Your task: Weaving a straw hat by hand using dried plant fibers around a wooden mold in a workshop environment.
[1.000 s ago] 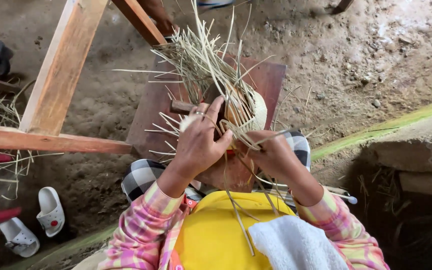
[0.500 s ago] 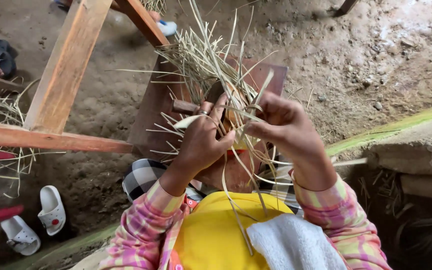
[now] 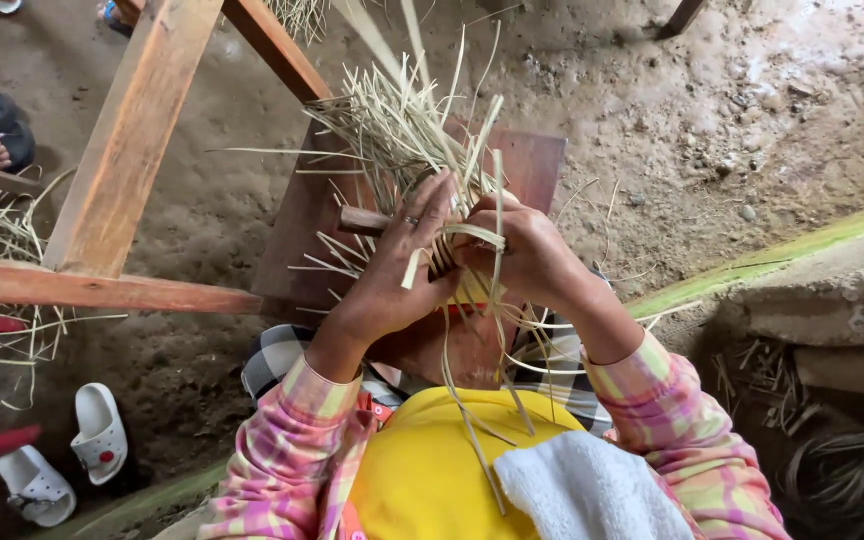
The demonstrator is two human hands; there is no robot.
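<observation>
Left hand (image 3: pixel 392 290) and right hand (image 3: pixel 527 255) both clench pale strips (image 3: pixel 402 135) over the board (image 3: pixel 302 230); strip ends fan toward 12 o'clock. Exact weave probably hidden by fingers.

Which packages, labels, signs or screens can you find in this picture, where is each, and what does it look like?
None in view. The left hand and right hand work pale straw strips over a brown wooden board; white sandals lie on the dirt floor.
</observation>
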